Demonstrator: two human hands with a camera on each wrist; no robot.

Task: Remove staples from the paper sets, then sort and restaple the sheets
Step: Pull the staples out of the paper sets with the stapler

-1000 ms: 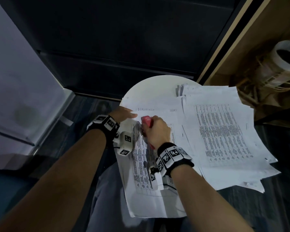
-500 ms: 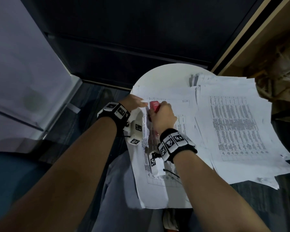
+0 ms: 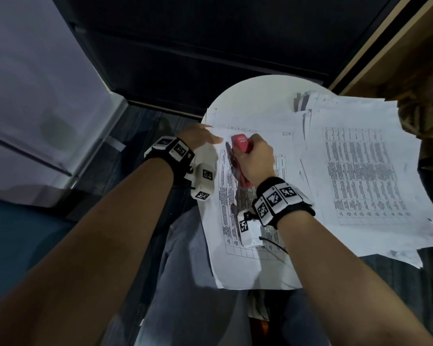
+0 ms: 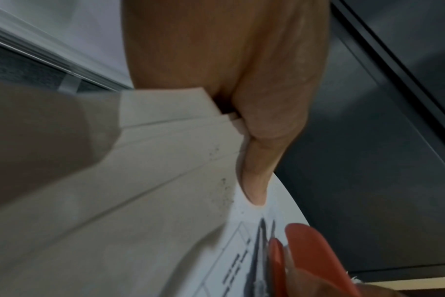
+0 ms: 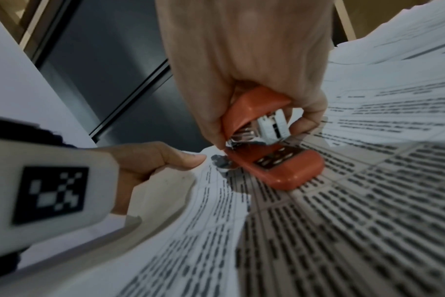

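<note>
A red stapler [image 3: 240, 148] stands on a printed paper set [image 3: 245, 221] on a small round white table [image 3: 255, 96]. My right hand [image 3: 254, 161] grips the stapler, fingers curled over its top [image 5: 257, 100], with its base [image 5: 280, 168] flat on the sheet near the top left corner. My left hand [image 3: 200, 138] holds that corner of the paper set, thumb [image 4: 254, 180] lying on top of the sheet and the other fingers hidden under the edge. The stapler's mouth is slightly apart in the right wrist view.
More printed sheets [image 3: 365, 171] lie fanned over the table's right side and overhang its rim. A dark cabinet front [image 3: 210, 46] stands behind the table, a pale wall panel [image 3: 35, 96] to the left, a wooden shelf [image 3: 398, 58] at the right. My legs are under the near edge.
The head view has shifted, so the table sits higher and farther right in frame. Both hands stay at the paper's top left corner, with the stapler in the right.
</note>
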